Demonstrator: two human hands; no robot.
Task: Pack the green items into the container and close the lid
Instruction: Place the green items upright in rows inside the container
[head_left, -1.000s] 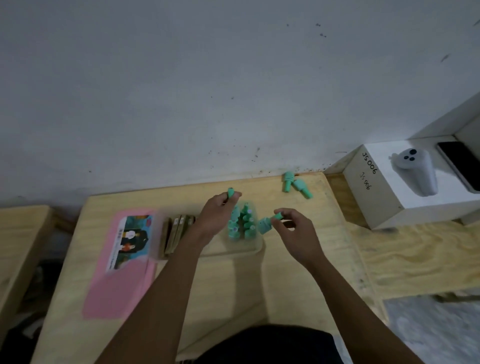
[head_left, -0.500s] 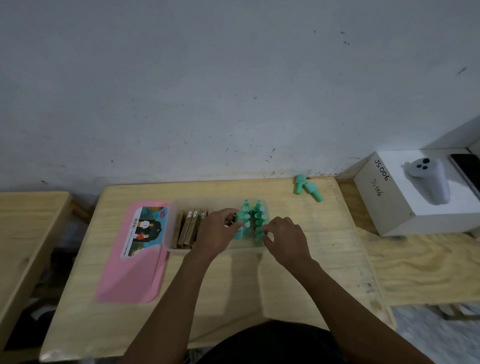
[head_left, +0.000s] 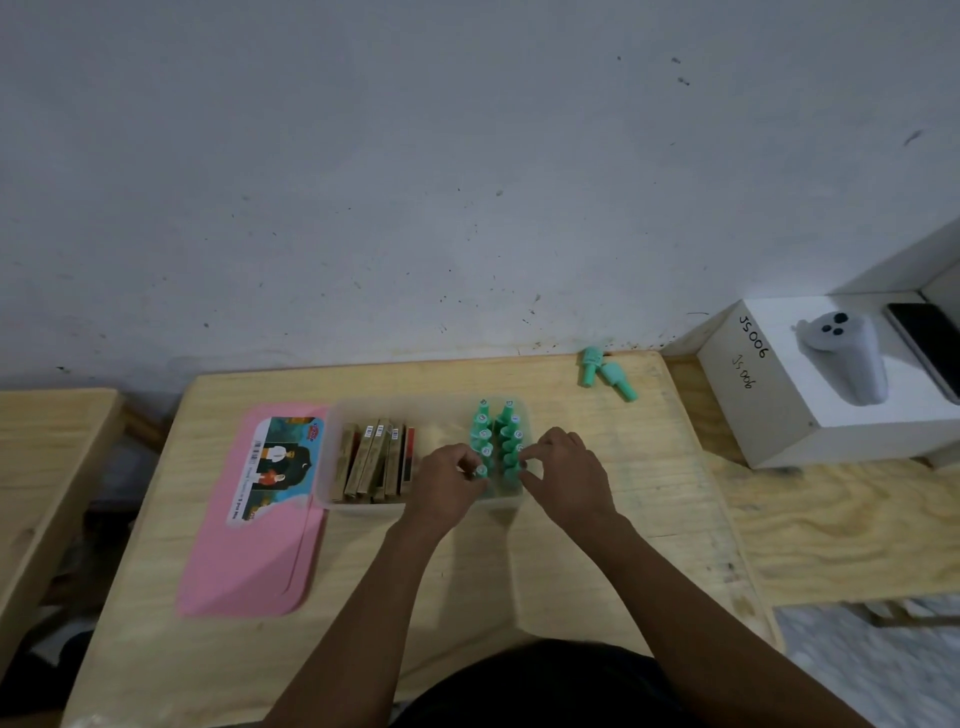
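Observation:
A clear plastic container (head_left: 332, 467) sits mid-table. Its right end holds two rows of upright green bottles (head_left: 496, 434). My left hand (head_left: 449, 480) pinches the nearest bottle of the left row. My right hand (head_left: 563, 470) has its fingertips on the nearest bottle of the right row. Two more green bottles (head_left: 605, 374) lie on the table at the far right, by the wall. The pink lid (head_left: 254, 519), with a picture label, lies flat left of the container.
Several brown flat packs (head_left: 376, 460) stand on edge in the container's left part. A white box (head_left: 831, 384) with a grey controller and a dark phone on it stands to the right. Another wooden table (head_left: 41, 467) is at the left.
Both hands came down from above the container, each carrying a green bottle, and now rest on bottles standing in the rows. The camera view shifted slightly.

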